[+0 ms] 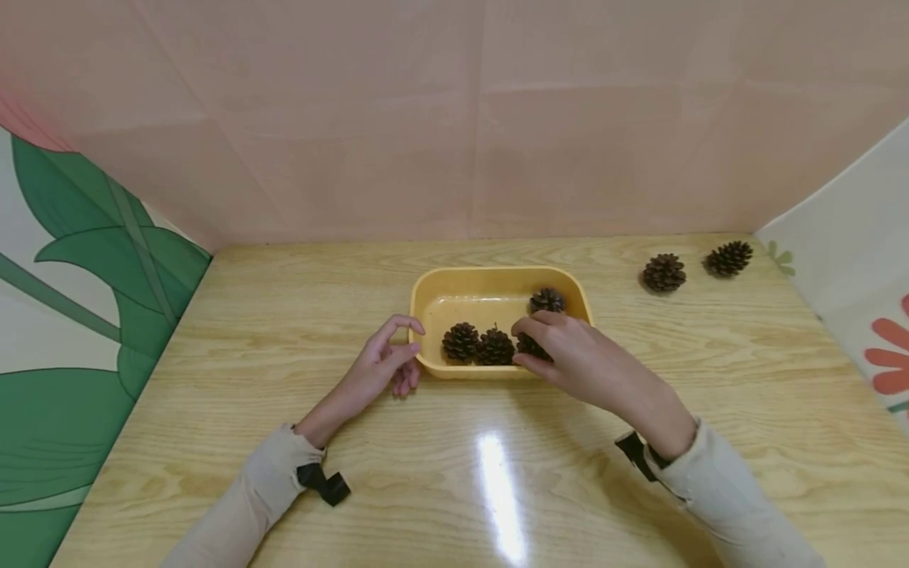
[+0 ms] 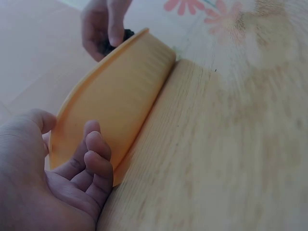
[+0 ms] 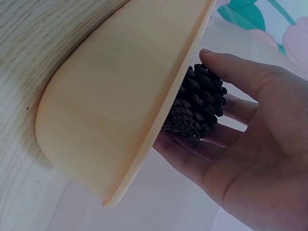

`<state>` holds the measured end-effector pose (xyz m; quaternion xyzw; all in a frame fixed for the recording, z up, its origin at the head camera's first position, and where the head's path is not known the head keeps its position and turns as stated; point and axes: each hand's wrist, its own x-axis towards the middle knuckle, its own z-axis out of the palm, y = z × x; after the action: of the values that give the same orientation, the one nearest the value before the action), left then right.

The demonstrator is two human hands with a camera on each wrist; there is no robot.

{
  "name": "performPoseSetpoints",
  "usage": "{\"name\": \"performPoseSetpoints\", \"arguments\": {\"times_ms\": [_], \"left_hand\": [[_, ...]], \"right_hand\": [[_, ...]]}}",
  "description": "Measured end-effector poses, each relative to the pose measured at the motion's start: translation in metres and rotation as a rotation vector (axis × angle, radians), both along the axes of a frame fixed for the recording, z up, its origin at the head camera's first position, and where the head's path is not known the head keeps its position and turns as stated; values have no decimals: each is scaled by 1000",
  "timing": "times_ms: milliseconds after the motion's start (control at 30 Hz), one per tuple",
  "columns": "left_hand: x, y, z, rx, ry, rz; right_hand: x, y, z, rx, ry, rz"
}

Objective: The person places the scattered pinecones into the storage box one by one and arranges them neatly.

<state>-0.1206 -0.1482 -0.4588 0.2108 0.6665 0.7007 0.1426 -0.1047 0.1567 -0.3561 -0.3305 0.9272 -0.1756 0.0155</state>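
A yellow plastic box [image 1: 497, 274] with rounded corners stands on the table. My left hand [image 1: 383, 359] holds its left end, with one finger over the rim and other fingers curled by the outer wall, as the left wrist view shows. Over the box's right front part, my right hand [image 1: 578, 355] grips a dark brown pine cone [image 3: 197, 101] between thumb and fingers, at rim height. Two pine cones lie side by side along the front inside wall, a left one [image 1: 461, 342] and a right one [image 1: 495, 347]. Another pine cone [image 1: 546, 300] sits in the back right corner.
Two more pine cones, a rounder one [image 1: 663, 273] and a longer one [image 1: 729, 259], lie at the back right of the wooden table [image 1: 284, 315]. A pinkish sheet [image 1: 454, 118] rises behind the table, with floral panels on both sides.
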Motion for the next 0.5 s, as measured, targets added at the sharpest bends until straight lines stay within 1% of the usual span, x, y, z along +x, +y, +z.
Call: {"name": "performPoseSetpoints", "arguments": {"times_ms": [133,333,400,500], "left_hand": [[0,-1,1,1,8,-4],[1,0,2,0,5,0],[1,0,1,2,7,1],[1,0,1,6,10,-1]], "right_hand": [[1,-1,2,-16,27,5],[1,-7,-1,-90,162,31],[2,-8,-3,-99,174,41],[3,-9,-4,-81,149,41]]}}
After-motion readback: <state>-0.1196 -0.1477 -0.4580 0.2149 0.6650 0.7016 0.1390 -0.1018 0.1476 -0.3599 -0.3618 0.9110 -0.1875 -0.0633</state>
